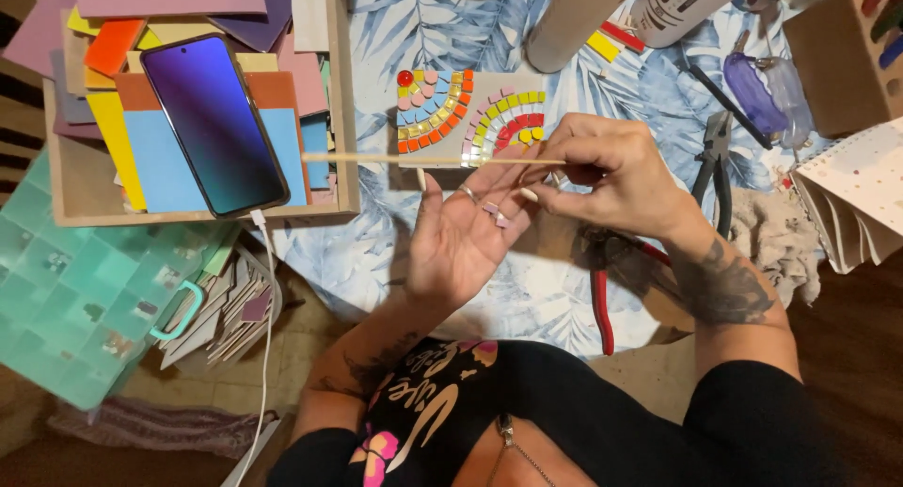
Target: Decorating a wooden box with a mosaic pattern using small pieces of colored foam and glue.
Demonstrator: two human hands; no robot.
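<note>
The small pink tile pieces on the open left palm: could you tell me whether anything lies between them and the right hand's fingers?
Nothing visible does. The pink tile pieces lie uncovered on the left hand; the right hand sits just beside them, pinching a thin wooden stick that runs above the palm, not across the pieces.

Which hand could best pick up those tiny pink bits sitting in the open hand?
Probably the right hand. It hovers beside the pink tile pieces lying on the upturned left hand, though it pinches a thin wooden stick. The left hand is busy being their tray.

A thin wooden stick (423, 159) lies level above small pink tile pieces (494, 213).
</note>
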